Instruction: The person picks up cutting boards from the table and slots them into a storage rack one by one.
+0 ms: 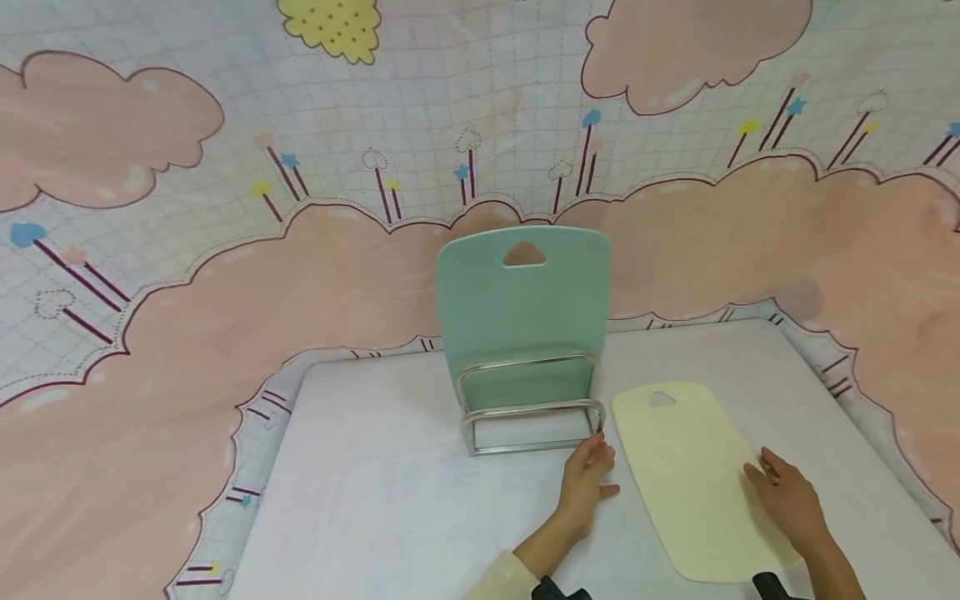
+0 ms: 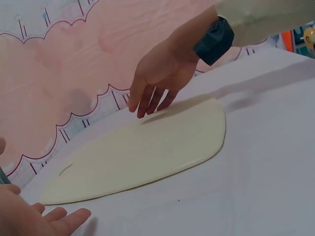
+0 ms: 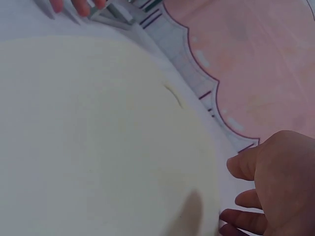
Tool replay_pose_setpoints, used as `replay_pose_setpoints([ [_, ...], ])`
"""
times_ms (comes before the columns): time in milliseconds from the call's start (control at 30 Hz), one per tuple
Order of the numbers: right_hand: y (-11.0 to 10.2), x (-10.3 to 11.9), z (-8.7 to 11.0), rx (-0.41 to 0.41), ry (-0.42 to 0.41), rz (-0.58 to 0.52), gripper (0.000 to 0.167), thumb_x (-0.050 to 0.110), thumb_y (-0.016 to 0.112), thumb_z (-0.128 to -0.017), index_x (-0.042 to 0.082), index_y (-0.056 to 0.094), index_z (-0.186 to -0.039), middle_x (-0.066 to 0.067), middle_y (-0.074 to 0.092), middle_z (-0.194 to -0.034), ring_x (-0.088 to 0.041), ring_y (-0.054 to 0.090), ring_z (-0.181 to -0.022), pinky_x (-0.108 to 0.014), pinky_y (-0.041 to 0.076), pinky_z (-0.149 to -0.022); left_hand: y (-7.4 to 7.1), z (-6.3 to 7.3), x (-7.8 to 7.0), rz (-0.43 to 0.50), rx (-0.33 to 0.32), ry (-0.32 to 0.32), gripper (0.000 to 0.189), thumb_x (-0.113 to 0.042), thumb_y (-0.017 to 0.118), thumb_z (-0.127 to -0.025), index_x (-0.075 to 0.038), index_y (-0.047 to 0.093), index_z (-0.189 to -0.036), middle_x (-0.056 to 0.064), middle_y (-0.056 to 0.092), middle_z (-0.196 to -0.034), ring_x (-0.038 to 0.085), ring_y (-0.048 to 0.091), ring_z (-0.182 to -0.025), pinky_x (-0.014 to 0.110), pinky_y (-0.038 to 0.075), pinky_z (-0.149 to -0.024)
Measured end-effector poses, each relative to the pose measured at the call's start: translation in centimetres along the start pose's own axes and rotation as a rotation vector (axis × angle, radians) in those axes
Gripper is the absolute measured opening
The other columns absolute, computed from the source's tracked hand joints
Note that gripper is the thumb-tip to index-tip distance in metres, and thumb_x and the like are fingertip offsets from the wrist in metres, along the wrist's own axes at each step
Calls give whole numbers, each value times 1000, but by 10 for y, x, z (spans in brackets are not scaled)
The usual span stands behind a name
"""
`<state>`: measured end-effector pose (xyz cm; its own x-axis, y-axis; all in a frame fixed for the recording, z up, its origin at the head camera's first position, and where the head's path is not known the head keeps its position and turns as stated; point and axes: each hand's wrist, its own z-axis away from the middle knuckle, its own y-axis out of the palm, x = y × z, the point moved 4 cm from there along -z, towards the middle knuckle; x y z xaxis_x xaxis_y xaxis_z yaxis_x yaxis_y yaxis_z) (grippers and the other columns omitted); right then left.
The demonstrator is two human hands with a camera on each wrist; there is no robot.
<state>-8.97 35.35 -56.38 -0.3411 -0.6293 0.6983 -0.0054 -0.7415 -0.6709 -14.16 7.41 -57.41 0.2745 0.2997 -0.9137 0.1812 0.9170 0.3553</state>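
Note:
A green cutting board (image 1: 525,312) stands upright in a silver metal rack (image 1: 532,408). My left hand (image 1: 588,483) has its fingertips right at the rack's near right corner, with the thumb held away; its loosely extended fingers show in the left wrist view. To the right, a pale yellow cutting board (image 1: 693,483) lies flat on the table, its handle hole at the far end. My right hand (image 1: 791,504) is at that board's right edge, fingers relaxed, the fingertips beside the rim in the right wrist view.
A white cloth covers the table (image 1: 360,500). Behind it hangs a patterned curtain (image 1: 337,275) with pink clouds, close behind the green board. Some colourful items (image 2: 298,42) sit beyond the table at the upper right of the left wrist view.

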Motion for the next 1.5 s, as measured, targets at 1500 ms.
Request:
replay_pose_setpoints([
  [1500,13,7,-21,44,183,-147,91,61,37,-94,-17,23,-138,-44,20,-133,-66,11,-120,-68,24,-90,39,1,14,27,-4,-213,28,-5,58,-88,1,58,-116,12,66,-99,29,65,-88,42,54,-68],
])
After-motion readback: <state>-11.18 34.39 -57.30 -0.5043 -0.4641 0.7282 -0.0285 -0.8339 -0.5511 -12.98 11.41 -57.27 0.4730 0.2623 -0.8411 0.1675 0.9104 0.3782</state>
